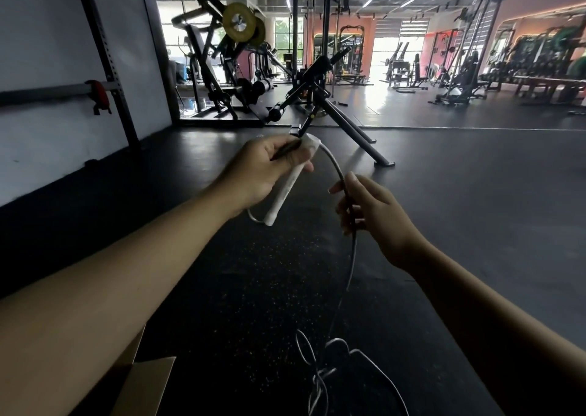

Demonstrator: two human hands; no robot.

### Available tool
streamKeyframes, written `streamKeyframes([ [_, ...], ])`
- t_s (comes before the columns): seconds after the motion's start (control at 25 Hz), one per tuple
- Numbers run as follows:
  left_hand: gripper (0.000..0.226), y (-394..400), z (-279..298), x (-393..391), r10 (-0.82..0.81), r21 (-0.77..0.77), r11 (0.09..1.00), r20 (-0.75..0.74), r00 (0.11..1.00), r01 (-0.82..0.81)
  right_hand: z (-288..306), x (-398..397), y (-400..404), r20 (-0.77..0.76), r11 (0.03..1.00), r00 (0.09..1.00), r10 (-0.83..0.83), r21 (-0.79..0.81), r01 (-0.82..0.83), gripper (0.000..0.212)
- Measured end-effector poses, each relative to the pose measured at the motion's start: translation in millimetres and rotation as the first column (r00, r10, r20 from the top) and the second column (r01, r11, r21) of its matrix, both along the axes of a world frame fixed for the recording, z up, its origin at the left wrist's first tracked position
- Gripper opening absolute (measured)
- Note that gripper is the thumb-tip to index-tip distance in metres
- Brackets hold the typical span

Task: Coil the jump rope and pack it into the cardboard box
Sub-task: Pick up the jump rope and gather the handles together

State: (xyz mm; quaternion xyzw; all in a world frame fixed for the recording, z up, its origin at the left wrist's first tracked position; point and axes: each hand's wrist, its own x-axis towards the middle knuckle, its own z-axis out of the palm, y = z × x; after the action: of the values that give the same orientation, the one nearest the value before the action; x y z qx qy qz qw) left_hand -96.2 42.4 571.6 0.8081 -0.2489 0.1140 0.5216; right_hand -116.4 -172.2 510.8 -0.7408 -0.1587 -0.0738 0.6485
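My left hand point(266, 170) grips the white handles point(287, 190) of the jump rope, held up in front of me. From the top of the handles the grey rope point(337, 170) arcs right and down into my right hand point(371, 212), whose fingers curl round it. Below that hand the rope hangs to the floor and lies in loose tangled loops point(326, 371). A cardboard box point(142, 380) shows only a brown flap at the bottom left, under my left forearm.
Dark rubber gym floor point(253, 289) spreads all around. A black adjustable bench frame point(320, 105) stands just ahead, with weight machines point(228, 60) and racks further back. A white wall point(47, 51) with a barbell holder runs along the left.
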Motion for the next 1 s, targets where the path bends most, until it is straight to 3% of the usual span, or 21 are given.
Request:
streamKeyframes([
  [0.12, 0.025, -15.2, -0.9, 3.1, 0.069, -0.330, 0.940, -0.058, 0.996, -0.084, -4.9, -5.6, 9.7, -0.002, 0.999, 0.999, 0.033, 0.004, -0.033, 0.036],
  [0.24, 0.036, -35.5, -4.0, 4.2, 0.034, -0.587, 0.802, -0.140, 0.990, -0.111, -3.0, -9.5, 25.2, 0.028, 0.999, 0.998, 0.051, -0.018, -0.050, 0.031],
  [0.4, 0.029, -39.0, -3.0, 6.8, 0.022, -0.708, 0.693, -0.172, 0.985, -0.139, 0.7, -7.8, 34.6, 0.078, 0.999, 0.997, 0.017, -0.045, -0.014, 0.028],
  [0.52, 0.029, -25.4, -4.9, 8.0, 0.018, -0.679, 0.721, -0.184, 0.983, -0.140, 2.0, -3.4, 33.6, 0.108, 0.998, 0.994, -0.011, -0.057, 0.018, 0.024],
  [0.6, 0.028, -13.5, -4.7, 10.5, 0.089, -0.567, 0.805, -0.176, 0.980, -0.175, 1.9, -0.4, 33.8, 0.112, 0.997, 0.993, -0.028, -0.068, 0.036, 0.022],
  [0.72, 0.036, 4.2, 4.3, 16.3, 0.219, -0.425, 0.862, -0.183, 0.958, -0.278, 5.0, 6.9, 31.1, 0.148, 0.986, 0.987, -0.063, -0.146, 0.085, 0.021],
  [0.76, 0.044, 10.0, 10.6, 16.1, 0.279, -0.332, 0.892, -0.129, 0.952, -0.306, 7.8, 9.7, 28.7, 0.168, 0.977, 0.984, -0.065, -0.190, 0.097, 0.020],
  [0.84, 0.052, 19.3, 24.9, 15.2, 0.340, 0.045, 0.934, 0.199, 0.919, -0.355, 16.2, 13.3, 25.2, 0.222, 0.944, 0.974, -0.040, -0.311, 0.110, 0.019],
  [0.88, 0.048, 20.1, 33.3, 11.0, 0.245, 0.287, 0.889, 0.362, 0.899, -0.358, 21.7, 13.7, 24.8, 0.250, 0.918, 0.968, -0.020, -0.380, 0.117, 0.018],
  [0.92, 0.040, 17.1, 42.1, 3.8, 0.112, 0.501, 0.798, 0.420, 0.901, -0.333, 27.8, 13.6, 25.0, 0.270, 0.891, 0.963, 0.002, -0.438, 0.121, 0.016],
  [1.0, 0.032, 4.5, 53.7, -7.1, -0.012, 0.765, 0.606, 0.283, 0.959, -0.218, 40.7, 11.9, 25.0, 0.284, 0.852, 0.958, 0.036, -0.510, 0.119, 0.013],
])
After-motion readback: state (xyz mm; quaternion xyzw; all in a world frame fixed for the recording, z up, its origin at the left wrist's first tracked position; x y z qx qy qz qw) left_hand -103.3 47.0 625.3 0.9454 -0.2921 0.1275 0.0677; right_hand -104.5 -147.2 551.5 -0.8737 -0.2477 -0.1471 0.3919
